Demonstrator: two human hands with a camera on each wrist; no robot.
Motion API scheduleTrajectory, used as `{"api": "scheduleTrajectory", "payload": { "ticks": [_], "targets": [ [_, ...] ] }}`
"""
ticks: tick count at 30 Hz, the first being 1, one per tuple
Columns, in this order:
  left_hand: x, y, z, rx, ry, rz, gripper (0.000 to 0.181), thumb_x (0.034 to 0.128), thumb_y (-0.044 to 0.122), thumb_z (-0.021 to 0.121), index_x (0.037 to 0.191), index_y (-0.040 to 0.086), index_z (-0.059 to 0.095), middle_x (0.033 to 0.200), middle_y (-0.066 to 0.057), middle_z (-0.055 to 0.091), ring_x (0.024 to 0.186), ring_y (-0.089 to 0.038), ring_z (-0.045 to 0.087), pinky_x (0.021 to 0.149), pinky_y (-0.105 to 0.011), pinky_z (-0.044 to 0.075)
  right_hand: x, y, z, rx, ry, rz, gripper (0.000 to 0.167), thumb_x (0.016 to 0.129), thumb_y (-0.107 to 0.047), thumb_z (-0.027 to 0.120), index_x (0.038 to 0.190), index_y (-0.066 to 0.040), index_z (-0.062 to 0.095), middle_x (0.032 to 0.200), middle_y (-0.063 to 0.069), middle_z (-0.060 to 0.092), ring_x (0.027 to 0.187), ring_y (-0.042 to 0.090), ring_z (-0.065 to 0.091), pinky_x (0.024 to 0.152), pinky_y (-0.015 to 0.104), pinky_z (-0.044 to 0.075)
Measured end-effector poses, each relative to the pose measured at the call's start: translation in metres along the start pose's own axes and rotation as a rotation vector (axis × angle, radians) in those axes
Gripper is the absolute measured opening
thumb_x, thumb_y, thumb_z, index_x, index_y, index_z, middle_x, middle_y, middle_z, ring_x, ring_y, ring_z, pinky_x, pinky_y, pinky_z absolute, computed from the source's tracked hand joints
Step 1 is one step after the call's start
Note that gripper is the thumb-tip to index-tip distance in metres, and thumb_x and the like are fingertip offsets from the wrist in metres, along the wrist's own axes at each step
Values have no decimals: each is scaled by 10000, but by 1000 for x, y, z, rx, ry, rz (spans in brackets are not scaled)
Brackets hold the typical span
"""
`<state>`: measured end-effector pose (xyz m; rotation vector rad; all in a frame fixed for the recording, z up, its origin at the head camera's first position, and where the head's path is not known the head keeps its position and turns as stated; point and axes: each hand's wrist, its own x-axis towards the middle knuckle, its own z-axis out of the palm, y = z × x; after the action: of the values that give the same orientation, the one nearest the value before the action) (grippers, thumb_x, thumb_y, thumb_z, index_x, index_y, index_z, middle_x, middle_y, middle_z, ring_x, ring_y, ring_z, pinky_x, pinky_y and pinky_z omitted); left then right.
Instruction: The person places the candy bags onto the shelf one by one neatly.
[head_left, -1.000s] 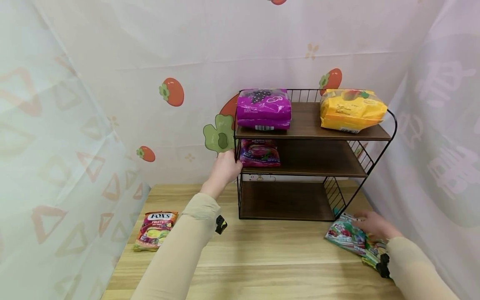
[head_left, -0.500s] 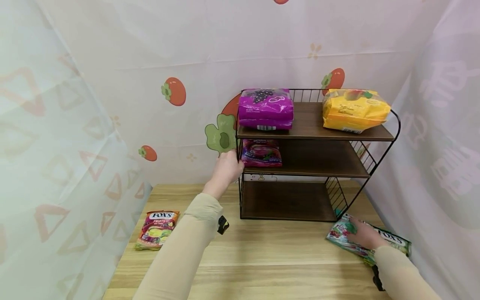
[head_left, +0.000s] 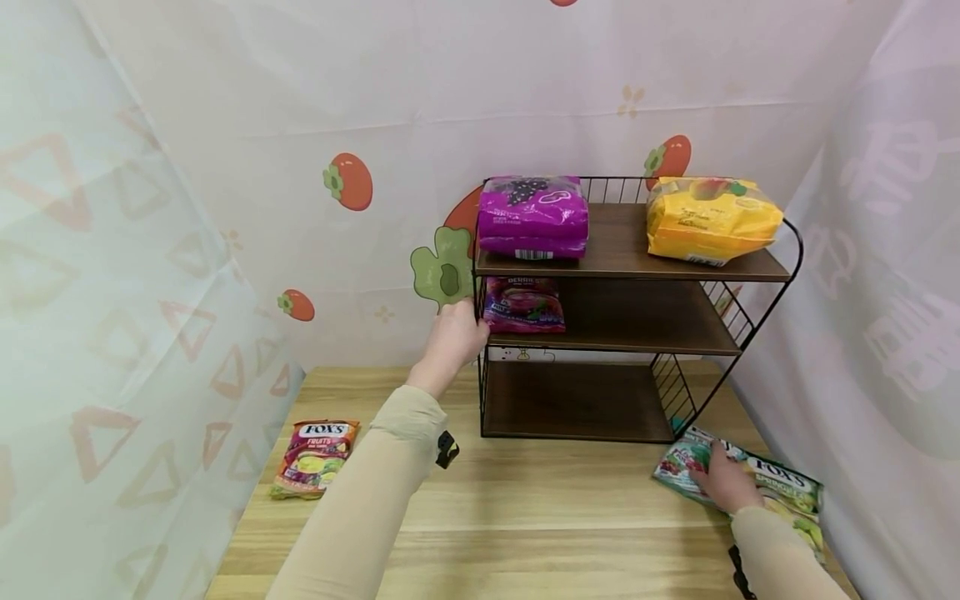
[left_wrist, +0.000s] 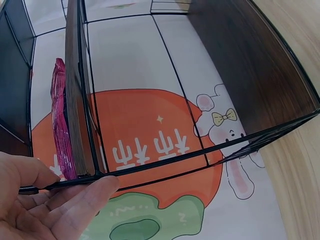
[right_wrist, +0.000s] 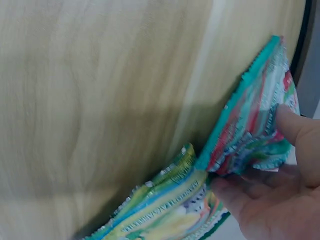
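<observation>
My left hand (head_left: 453,337) grips the left side of a black wire rack (head_left: 637,317) at its middle shelf; in the left wrist view thumb and fingers lie around the wire frame (left_wrist: 150,165). At the rack's lower right, my right hand (head_left: 727,483) holds a teal and red candy bag (head_left: 678,467), with the thumb on one face and fingers on the other side in the right wrist view. A green and yellow Fox's candy bag (right_wrist: 170,205) lies partly beside and under that hand. A berries candy bag (head_left: 523,307) sits at the middle shelf's left end.
On the top shelf are a purple bag (head_left: 532,218) at left and a yellow bag (head_left: 712,221) at right. A Fox's Fruits candy bag (head_left: 317,458) lies on the wooden table (head_left: 525,517) at left. Patterned cloth walls (head_left: 375,317) stand behind and at both sides.
My right hand has shifted left from the green and yellow bag onto the teal and red one, uncovering more of the former. The left hand keeps its grip on the rack.
</observation>
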<state>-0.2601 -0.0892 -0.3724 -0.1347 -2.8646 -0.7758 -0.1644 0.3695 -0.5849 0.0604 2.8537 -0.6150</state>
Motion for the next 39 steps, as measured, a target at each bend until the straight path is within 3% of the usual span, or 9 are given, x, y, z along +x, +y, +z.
{"api": "scheduleTrajectory", "payload": {
  "ticks": [3, 7, 10, 13, 16, 19, 25, 31, 39],
  "targets": [
    [0, 0, 0, -4, 4, 3, 351, 950, 158, 595, 1228, -53, 634, 1183, -276, 691, 1093, -470, 668, 953, -530, 541, -1, -2, 2, -19, 1, 67, 889, 1020, -301, 611, 1439, 291, 96, 1257, 520, 475, 1020, 622, 591, 821, 662, 512],
    [-1, 1, 0, -13, 8, 9, 345, 949, 139, 592, 1226, -63, 632, 1175, -283, 692, 1078, -471, 675, 934, -532, 551, -1, -6, 3, -41, -19, 142, 879, 1005, -329, 625, 1417, 300, 170, 1271, 512, 471, 1087, 652, 548, 861, 714, 479],
    [-1, 1, 0, -17, 7, 7, 340, 952, 135, 591, 1223, -66, 630, 1173, -285, 691, 1072, -471, 678, 924, -531, 556, 0, -8, 4, -57, -27, 154, 749, 990, -328, 641, 1322, 290, 380, 1189, 476, 550, 1036, 619, 589, 849, 694, 495],
    [-2, 2, 0, -17, 9, 3, 325, 951, 136, 594, 1205, -63, 635, 1168, -287, 692, 1065, -471, 680, 918, -531, 558, -1, -8, 5, -53, -16, 137, 526, 983, -285, 642, 1110, 221, 574, 997, 376, 646, 880, 505, 656, 781, 619, 528],
    [-2, 2, 0, -12, 13, 2, 312, 947, 135, 598, 1186, -62, 640, 1160, -287, 694, 1059, -471, 682, 913, -533, 558, -4, -6, 7, -28, 8, 138, 343, 987, -240, 626, 910, 94, 610, 803, 211, 634, 729, 353, 622, 680, 551, 504],
    [-2, 2, 0, -9, 14, 7, 316, 946, 138, 597, 1187, -62, 640, 1161, -288, 694, 1060, -471, 681, 917, -532, 557, -9, -5, 9, -17, 48, 141, 251, 990, -192, 605, 846, 13, 586, 747, 146, 592, 681, 303, 573, 622, 510, 467],
    [-3, 3, 0, -11, 15, 4, 279, 950, 133, 593, 1144, -61, 642, 1141, -291, 697, 1040, -474, 687, 894, -536, 563, -15, -2, 15, -55, 154, 80, 158, 983, -77, 595, 934, 68, 633, 794, 215, 660, 689, 411, 655, 565, 560, 518],
    [-4, 3, 0, -16, 16, 0, 252, 950, 135, 591, 1115, -48, 645, 1135, -286, 701, 1040, -474, 687, 898, -539, 561, -18, 0, 23, -114, 222, 28, 84, 958, -5, 592, 895, 43, 618, 786, 228, 667, 694, 440, 657, 603, 613, 522],
    [-3, 3, 1, -13, 28, 1, 246, 949, 139, 600, 1108, -42, 649, 1129, -275, 705, 1037, -462, 691, 892, -532, 563, -26, 5, 28, -123, 247, -99, 142, 961, 14, 593, 827, -4, 551, 634, 88, 582, 516, 261, 578, 471, 452, 453]
  ]
}}
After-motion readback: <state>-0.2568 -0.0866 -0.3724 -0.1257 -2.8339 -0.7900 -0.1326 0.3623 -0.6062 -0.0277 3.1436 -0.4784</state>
